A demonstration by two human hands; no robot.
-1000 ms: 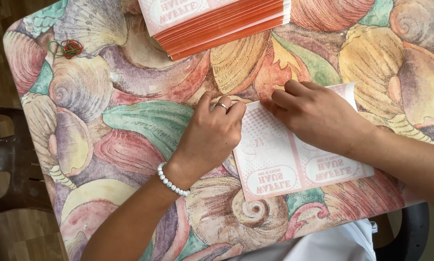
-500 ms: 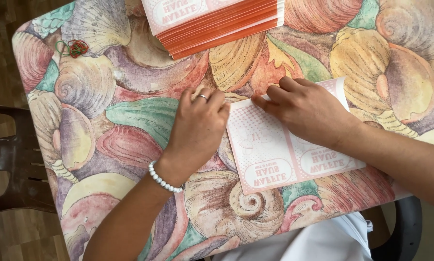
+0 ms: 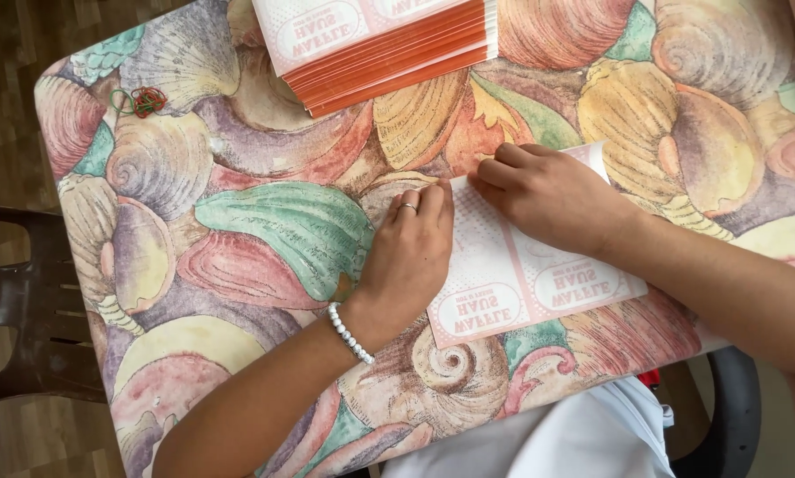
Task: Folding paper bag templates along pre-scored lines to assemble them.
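Flat printed sheet [image 3: 539,274] lies diagonal, both hands [image 3: 415,252] pressing.

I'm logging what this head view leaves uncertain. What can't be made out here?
- Head view: the middle of the flat pink-and-white paper sheet is covered by the left hand and right hand.
- The orange-edged stack is cut off by the top edge.
- The rubber bands are too small to count.

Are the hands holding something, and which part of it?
Nothing is lifted. Both hands press a flat pink and white paper sheet onto the table: the left hand on its left edge, the right hand on its top end.
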